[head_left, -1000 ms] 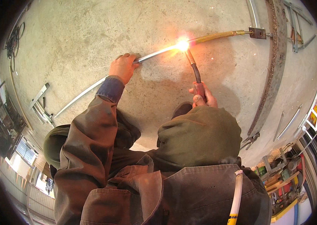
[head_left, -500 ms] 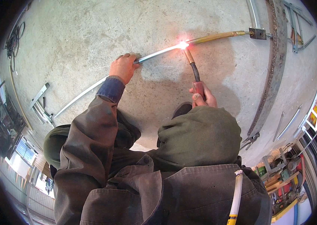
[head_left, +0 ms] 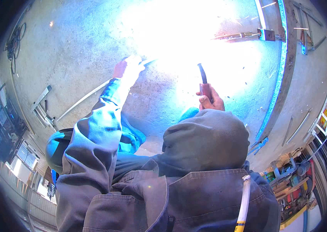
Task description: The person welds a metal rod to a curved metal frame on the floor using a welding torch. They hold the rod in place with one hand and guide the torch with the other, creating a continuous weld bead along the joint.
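Note:
A white-blue glare fills the upper middle and hides the joint where I am welding. My right hand [head_left: 213, 101] is wrapped round the reddish handle of a welding torch [head_left: 205, 89]; its dark neck points up into the glare and its tip is washed out. At the glare's left edge my left hand [head_left: 126, 69] grips a metal tube [head_left: 148, 61], the fingers partly bleached by light. A pale length on the lower left seems to be the same tube. Beyond the glare, a brass-coloured end piece [head_left: 242, 35] runs to a small metal block [head_left: 266, 35].
A long steel bar [head_left: 275, 89] crosses the concrete floor on the right, with pliers [head_left: 258, 145] at its near end. Metal brackets [head_left: 41, 106] lie at left, below a coiled black cable [head_left: 15, 42]. A tool box [head_left: 293, 189] stands at lower right. Sparks fly at the upper right.
The small reddish glow at the torch tip has become a huge blue-white arc, washing out the joint and much of the tube. Sparks have appeared. Both hands stay almost where they were.

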The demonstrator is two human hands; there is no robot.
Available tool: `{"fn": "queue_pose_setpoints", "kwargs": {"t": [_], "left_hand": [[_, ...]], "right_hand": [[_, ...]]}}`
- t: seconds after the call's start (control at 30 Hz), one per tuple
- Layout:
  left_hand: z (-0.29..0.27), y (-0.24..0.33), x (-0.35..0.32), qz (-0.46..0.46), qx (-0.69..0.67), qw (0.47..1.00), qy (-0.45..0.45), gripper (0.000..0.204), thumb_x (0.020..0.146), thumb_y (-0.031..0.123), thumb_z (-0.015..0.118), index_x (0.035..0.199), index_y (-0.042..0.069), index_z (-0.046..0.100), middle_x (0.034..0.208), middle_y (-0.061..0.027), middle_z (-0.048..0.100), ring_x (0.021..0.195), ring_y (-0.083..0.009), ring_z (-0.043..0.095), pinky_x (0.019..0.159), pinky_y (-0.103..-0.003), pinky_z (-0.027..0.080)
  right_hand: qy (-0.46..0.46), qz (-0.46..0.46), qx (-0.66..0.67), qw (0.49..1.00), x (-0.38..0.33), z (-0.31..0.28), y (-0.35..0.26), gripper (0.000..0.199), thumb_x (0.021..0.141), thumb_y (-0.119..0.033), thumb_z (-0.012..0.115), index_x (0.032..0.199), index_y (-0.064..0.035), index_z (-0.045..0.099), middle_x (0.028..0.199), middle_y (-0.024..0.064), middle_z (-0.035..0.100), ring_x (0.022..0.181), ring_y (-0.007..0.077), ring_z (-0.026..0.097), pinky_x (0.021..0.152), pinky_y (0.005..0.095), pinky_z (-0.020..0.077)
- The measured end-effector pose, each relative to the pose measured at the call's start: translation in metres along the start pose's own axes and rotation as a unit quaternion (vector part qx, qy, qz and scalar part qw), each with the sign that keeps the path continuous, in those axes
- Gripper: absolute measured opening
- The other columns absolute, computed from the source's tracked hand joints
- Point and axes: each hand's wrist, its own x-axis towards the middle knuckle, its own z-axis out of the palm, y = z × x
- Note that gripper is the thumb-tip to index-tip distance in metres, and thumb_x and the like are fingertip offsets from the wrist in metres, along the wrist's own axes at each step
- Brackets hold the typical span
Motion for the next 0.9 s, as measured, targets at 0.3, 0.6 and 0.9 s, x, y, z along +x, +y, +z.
{"fn": "queue_pose_setpoints", "kwargs": {"t": [0.3, 0.6, 0.9], "left_hand": [[0.01, -0.01, 0.002, 0.008, -0.123, 0.992, 0.026, 0.027, 0.093, 0.03, 0.074, 0.109, 0.008, 0.072, 0.102, -0.014, 0.07, 0.099, -0.0388, 0.068, 0.084, -0.05, 0.054], [0.002, -0.006, 0.0, 0.019, 0.021, 1.0, -0.003, 0.024, 0.095, 0.03, 0.073, 0.109, 0.011, 0.073, 0.102, -0.0103, 0.071, 0.1, -0.0348, 0.069, 0.084, -0.048, 0.056], [0.002, -0.006, -0.002, 0.035, 0.012, 0.999, 0.026, 0.027, 0.092, 0.032, 0.076, 0.106, 0.009, 0.073, 0.1, -0.0117, 0.071, 0.096, -0.0353, 0.07, 0.081, -0.048, 0.056]], "right_hand": [[-0.017, -0.055, 0.052, 0.997, 0.001, 0.001, 0.006, 0.063, 0.1, -0.027, 0.07, 0.153, -0.0023, 0.046, 0.124, 0.0082, 0.064, 0.068, 0.0049, 0.051, 0.058, 0.0243, 0.0437], [0.009, -0.044, 0.021, 0.999, -0.01, 0.001, 0.006, 0.064, 0.099, -0.03, 0.07, 0.153, -0.0028, 0.047, 0.125, 0.0089, 0.065, 0.069, 0.0055, 0.051, 0.061, 0.0251, 0.0452], [-0.008, -0.021, -0.002, 1.0, -0.009, -0.001, -0.002, 0.067, 0.099, -0.034, 0.07, 0.154, -0.0035, 0.045, 0.122, 0.0074, 0.064, 0.069, 0.0068, 0.053, 0.062, 0.0264, 0.0466]]}}
